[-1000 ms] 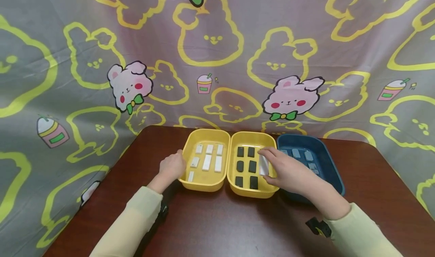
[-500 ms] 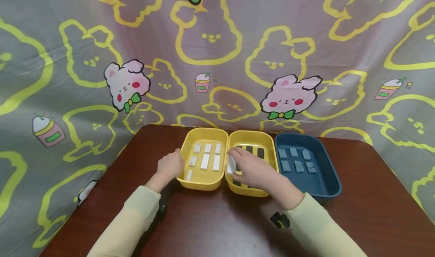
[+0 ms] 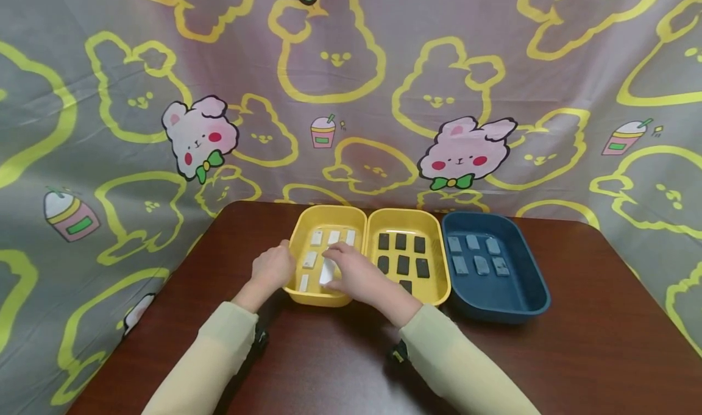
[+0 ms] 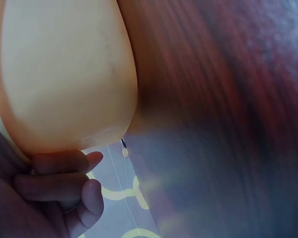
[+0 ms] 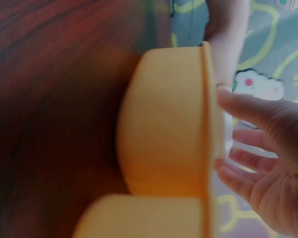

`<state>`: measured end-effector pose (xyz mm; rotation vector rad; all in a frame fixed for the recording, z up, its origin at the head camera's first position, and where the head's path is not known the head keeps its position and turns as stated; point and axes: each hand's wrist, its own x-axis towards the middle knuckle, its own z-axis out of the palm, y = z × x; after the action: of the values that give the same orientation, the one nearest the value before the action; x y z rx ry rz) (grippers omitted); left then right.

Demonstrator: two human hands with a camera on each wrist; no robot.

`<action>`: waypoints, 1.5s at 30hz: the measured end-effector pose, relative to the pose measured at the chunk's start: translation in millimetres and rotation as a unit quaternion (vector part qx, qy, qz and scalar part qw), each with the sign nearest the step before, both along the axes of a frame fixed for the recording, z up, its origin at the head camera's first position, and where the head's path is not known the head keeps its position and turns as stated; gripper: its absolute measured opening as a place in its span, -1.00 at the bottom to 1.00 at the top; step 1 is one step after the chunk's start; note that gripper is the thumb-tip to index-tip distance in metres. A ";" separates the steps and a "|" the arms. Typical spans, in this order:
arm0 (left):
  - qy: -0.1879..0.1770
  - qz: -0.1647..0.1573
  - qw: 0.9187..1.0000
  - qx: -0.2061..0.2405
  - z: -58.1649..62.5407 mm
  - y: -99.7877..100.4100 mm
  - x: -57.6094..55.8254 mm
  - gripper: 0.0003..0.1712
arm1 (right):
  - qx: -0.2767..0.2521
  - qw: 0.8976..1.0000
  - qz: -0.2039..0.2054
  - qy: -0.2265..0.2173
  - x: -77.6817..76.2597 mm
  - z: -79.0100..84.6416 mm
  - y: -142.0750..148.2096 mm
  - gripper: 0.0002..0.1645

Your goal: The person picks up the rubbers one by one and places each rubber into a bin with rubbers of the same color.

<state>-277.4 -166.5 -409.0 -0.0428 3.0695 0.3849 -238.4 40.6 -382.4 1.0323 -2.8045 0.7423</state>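
My right hand (image 3: 359,275) pinches a white rectangular block (image 3: 327,272) between thumb and fingers, over the left yellow bin (image 3: 318,300). Several small white blocks lie in that bin, such as a short one (image 3: 309,259) near its left side; some are partly hidden behind the hand. My left hand (image 3: 274,267) grips the bin's left rim. In the left wrist view, the fingers (image 4: 59,186) curl against the bin's outer wall (image 4: 69,74). In the right wrist view, my thumb and fingers reach over the rim (image 5: 208,124); the block is mostly hidden there.
A second yellow bin (image 3: 445,269) touches the first on its right, holding several black blocks (image 3: 403,264). Beside it stands a dark blue bin (image 3: 493,299) with several grey-blue blocks (image 3: 481,265). All are on a brown wooden table (image 3: 351,372), before a patterned curtain (image 3: 362,49).
My right hand has moved left with the white block, from the right side of the middle bin to over the left bin. My left hand has stayed on the rim.
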 end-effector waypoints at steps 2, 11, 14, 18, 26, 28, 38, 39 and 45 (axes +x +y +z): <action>0.004 -0.001 1.000 -0.003 0.6 0.1 0.1 -0.53 | -0.017 1.000 -0.002 -0.019 -5.1 -5.6 -4.9 -0.32; 0.010 -0.004 1.000 -0.009 0.2 0.1 1.0 -0.50 | 0.010 0.996 0.005 -0.086 -20.6 -17.3 -18.5 -0.50; 0.012 -0.002 1.000 -0.011 0.3 1.6 1.2 -0.50 | 0.052 0.994 0.011 -0.094 -23.8 -18.0 -20.2 -0.57; 0.019 -0.003 1.000 -0.006 -1.3 2.4 2.4 -0.53 | 0.086 0.992 0.029 -0.088 -27.1 -22.4 -22.2 -0.68; 0.017 -0.004 1.000 -0.001 -2.7 1.4 3.2 -0.55 | 0.106 0.990 0.024 -0.088 -29.3 -28.9 -27.4 -0.74; 0.021 -0.005 1.000 -0.002 -2.5 0.7 2.3 -0.57 | 0.112 0.989 0.016 -0.091 -30.1 -29.0 -29.0 -0.74; 0.018 -0.002 1.000 -0.003 -2.9 -0.5 0.0 -0.57 | 0.123 0.987 -0.003 -0.101 -31.4 -29.3 -33.7 -0.73; 0.018 -0.003 1.000 -0.003 -3.3 -0.7 -0.1 -0.58 | 0.122 0.987 -0.005 -0.103 -31.3 -29.2 -33.5 -0.73; 0.018 -0.004 1.000 -0.004 -3.7 -0.6 -0.4 -0.59 | 0.120 0.987 -0.014 -0.108 -30.9 -27.8 -32.1 -0.72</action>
<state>-277.8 -167.1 -412.6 -0.0250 3.1051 0.3782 -269.3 8.6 -410.3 0.9951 -3.1506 0.5526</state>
